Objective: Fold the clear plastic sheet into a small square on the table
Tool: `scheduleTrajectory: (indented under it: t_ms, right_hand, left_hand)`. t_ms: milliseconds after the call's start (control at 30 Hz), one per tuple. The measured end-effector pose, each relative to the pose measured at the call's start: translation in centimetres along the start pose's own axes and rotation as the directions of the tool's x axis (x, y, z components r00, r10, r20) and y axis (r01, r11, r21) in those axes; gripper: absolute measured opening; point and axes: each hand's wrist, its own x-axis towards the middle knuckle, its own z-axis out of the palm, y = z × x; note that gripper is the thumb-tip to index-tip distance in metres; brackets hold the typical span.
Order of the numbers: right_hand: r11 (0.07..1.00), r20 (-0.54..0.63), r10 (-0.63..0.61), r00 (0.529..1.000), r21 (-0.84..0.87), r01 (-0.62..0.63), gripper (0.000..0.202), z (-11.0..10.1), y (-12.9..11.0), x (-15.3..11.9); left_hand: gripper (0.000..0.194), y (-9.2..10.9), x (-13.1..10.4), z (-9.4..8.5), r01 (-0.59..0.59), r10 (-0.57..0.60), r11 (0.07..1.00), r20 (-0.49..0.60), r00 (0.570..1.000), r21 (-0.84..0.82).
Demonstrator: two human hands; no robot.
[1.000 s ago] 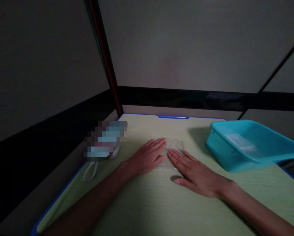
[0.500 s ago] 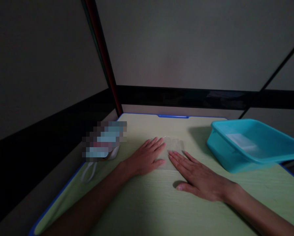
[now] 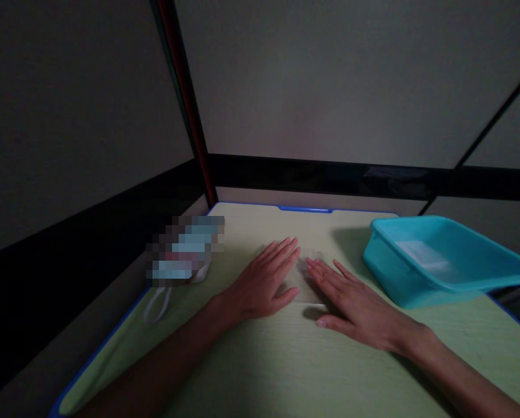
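A thin see-through plastic sheet or bag (image 3: 307, 290) lies flat on the pale green table (image 3: 260, 371); which of the two it is I cannot tell. Over its left part is my left hand (image 3: 266, 281), palm down with fingers stretched out and the thumb apart. My right hand (image 3: 351, 302) is also palm down, its fingertips on or just above the right part of the plastic. Its thumb is spread towards me over the table. Neither hand grips anything. Parts of the plastic are hidden under the fingers.
A turquoise plastic basin (image 3: 399, 273) stands at the right, with a white piece (image 3: 423, 254) inside. At the left edge lies a blurred-out object (image 3: 184, 249) with a white strap loop (image 3: 158, 305). Walls (image 3: 329, 87) rise behind and at the left. The table has a blue rim.
My left hand has shifted slightly to the right and looks a little raised. My right hand has moved slightly right. The plastic's near edge has also shifted right.
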Motion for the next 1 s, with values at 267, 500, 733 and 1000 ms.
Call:
scheduleTrajectory:
  t_ms: [267,500,733,1000]
  right_hand:
    - [0.979,-0.062,0.164,0.984,-0.115,-0.171,0.057,0.2,1.9,-0.2]
    - [0.983,-0.057,0.154,0.986,-0.09,-0.159,0.053,-0.1,1.8,-0.1]
    - [0.983,-0.058,0.168,0.984,-0.061,-0.171,0.052,-0.1,1.7,0.0]
    - [0.993,-0.201,0.116,0.973,0.036,-0.111,0.032,-1.1,1.0,0.1]
  left_hand:
    - [0.061,2.2,0.1,1.0,-0.193,0.228,0.963,0.186,0.956,-0.187]
    - [0.055,2.0,0.1,1.4,-0.208,0.249,0.96,0.225,0.942,-0.189]
    - [0.053,2.1,0.0,1.3,-0.228,0.268,0.955,0.215,0.939,-0.191]
    - [0.046,0.5,-0.6,0.0,-0.167,0.167,0.959,-0.017,0.986,-0.23]
